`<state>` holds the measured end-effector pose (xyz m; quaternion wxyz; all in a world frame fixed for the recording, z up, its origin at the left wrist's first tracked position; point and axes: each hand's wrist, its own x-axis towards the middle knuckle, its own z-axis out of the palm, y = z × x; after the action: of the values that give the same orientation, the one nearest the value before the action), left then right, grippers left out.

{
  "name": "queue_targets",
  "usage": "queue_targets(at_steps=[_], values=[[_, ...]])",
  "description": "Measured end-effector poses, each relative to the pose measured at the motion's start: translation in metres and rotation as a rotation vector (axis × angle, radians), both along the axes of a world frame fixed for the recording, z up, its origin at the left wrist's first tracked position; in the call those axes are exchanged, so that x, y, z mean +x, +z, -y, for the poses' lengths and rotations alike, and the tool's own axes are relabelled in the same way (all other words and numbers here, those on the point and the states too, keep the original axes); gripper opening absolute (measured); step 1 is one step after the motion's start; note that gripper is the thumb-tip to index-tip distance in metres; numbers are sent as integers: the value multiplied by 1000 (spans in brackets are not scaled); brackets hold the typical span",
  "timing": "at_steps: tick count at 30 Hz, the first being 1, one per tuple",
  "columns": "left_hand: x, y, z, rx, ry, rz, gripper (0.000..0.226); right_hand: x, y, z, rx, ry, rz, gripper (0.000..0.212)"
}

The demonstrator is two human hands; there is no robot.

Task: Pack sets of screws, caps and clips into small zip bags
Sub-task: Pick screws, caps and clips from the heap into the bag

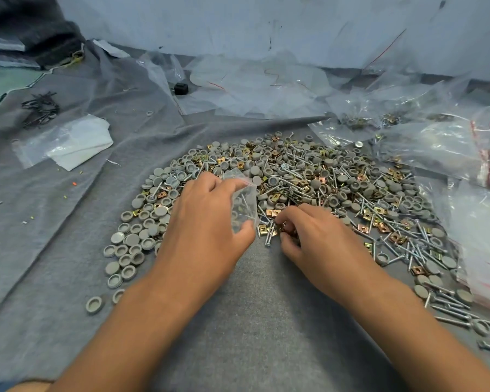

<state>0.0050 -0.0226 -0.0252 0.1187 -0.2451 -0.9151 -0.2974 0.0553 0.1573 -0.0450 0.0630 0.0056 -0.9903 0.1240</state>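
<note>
A wide heap of grey round caps (142, 230), silver screws (408, 247) and brass-coloured square clips (382, 227) covers the grey cloth in the middle. My left hand (207, 219) holds a small clear zip bag (242, 205) upright at the heap's near edge; a few screws and caps show inside it. Just right of the bag, my right hand (309, 233) has its fingers curled over brass clips (283, 229) and pinches at them on the cloth.
Filled clear bags with red zip lines (450, 142) pile up at the right. Crumpled empty plastic (252, 83) lies at the back, with a small black object (181, 88). At the left lie flat bags (68, 142) and dark wire pieces (40, 108).
</note>
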Motion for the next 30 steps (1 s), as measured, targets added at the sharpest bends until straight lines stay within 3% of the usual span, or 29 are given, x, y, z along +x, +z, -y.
queue_targets(at_steps=[6,8,11,16,20,25,30], values=[[1,0,0,-6,2,8,59,-1,-5,-5,-66,0,-38,11],[2,0,-1,-13,-1,8,57,-2,-2,-8,-191,-1,-67,9],[4,0,-3,-23,-7,-13,54,-2,9,-3,-429,71,-240,8],[7,1,-6,-64,-33,-10,53,-2,17,20,-403,200,-489,14],[7,1,-6,-68,-27,-14,55,-5,11,22,-307,153,-465,17],[6,2,-4,-52,-7,-2,56,-6,12,1,-368,69,-476,11],[7,3,-3,-59,-9,19,57,-11,3,-23,-180,-84,-140,24]])
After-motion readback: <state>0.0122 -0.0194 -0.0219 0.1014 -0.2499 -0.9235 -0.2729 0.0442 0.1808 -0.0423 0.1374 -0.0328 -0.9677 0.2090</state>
